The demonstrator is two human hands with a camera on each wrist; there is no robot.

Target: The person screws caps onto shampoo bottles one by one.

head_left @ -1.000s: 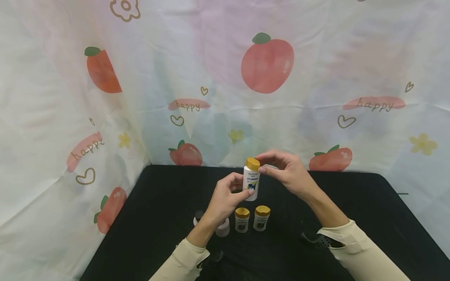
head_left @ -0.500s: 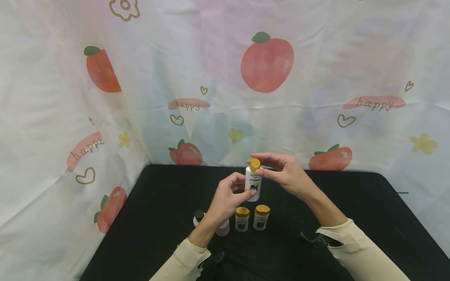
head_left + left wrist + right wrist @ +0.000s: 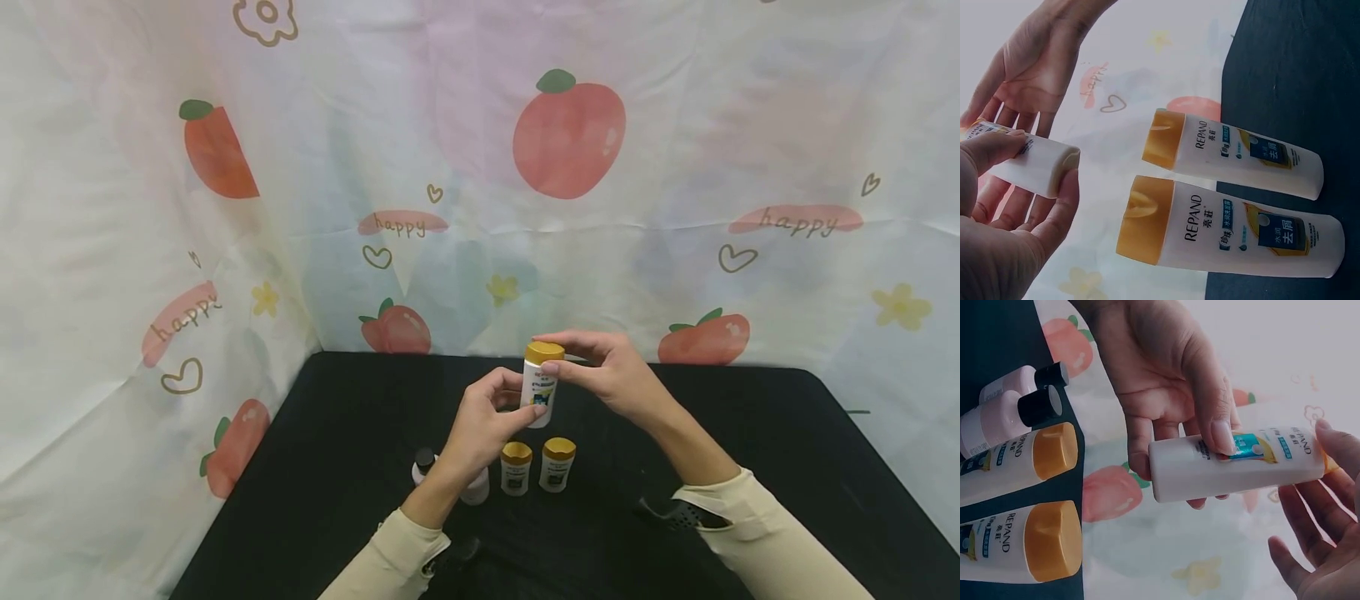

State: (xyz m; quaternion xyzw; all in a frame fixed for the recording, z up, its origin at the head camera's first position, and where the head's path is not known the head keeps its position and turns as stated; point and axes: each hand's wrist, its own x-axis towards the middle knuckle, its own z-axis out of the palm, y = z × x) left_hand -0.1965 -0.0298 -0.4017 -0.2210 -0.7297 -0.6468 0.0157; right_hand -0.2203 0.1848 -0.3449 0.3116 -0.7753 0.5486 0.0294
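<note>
In the head view my left hand (image 3: 483,421) grips a white shampoo bottle (image 3: 536,396) around its lower body, thumb across the label. The bottle is held upright above the table. My right hand (image 3: 618,375) pinches its gold cap (image 3: 545,352) between thumb and fingers. The left wrist view shows the bottle's white base (image 3: 1038,167) in the left hand (image 3: 1004,244). In the right wrist view the right hand (image 3: 1329,550) reaches to the cap end, and the cap is mostly hidden by it.
Two similar gold-capped shampoo bottles (image 3: 516,471) (image 3: 557,467) stand on the black table (image 3: 360,433) below the hands. Pinkish bottles with black caps (image 3: 1040,405) stand beside them, partly hidden by the left forearm in the head view. A printed curtain (image 3: 637,275) hangs behind.
The gold cap has turned on the bottle, looking narrow half a second ago and wide now. My right fingers have moved slightly left, further round the cap. The left hand has barely moved.
</note>
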